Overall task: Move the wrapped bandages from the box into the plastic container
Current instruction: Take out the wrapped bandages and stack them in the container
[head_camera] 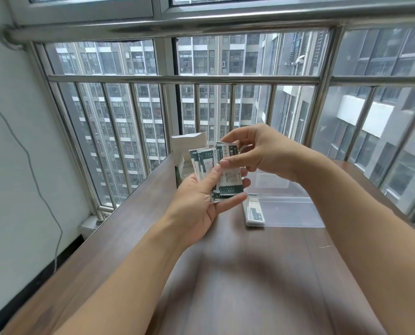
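Both hands meet above the far half of the wooden table (134,238), seen from the head camera. Left hand (196,204) lies palm-up with fingers curled under a loose fan of wrapped bandages (225,175), its thumb pressing across the top of the stack. Right hand (262,153), at about two o'clock from the left one, pinches the upper edge of the frontmost wrapper between thumb and forefinger; its remaining fingers curl loosely and touch nothing else that can be made out.

Behind the fan, at about eleven o'clock from the left hand, stands the white box (187,143) with its flap open. At about four o'clock from the hands lies the clear plastic container (286,211), flat on the table, with one wrapped bandage already lying along its left end.

Judging by their look, these wrappers are very light, thin and flexible, with smooth paper faces that slide over one another readily, so a fanned stack could spill if the thumb lifts. They should not be fragile, though they may crease. A pinch on a free short edge seems the best hold for one wrapper, while the rest stay clamped across their middle.
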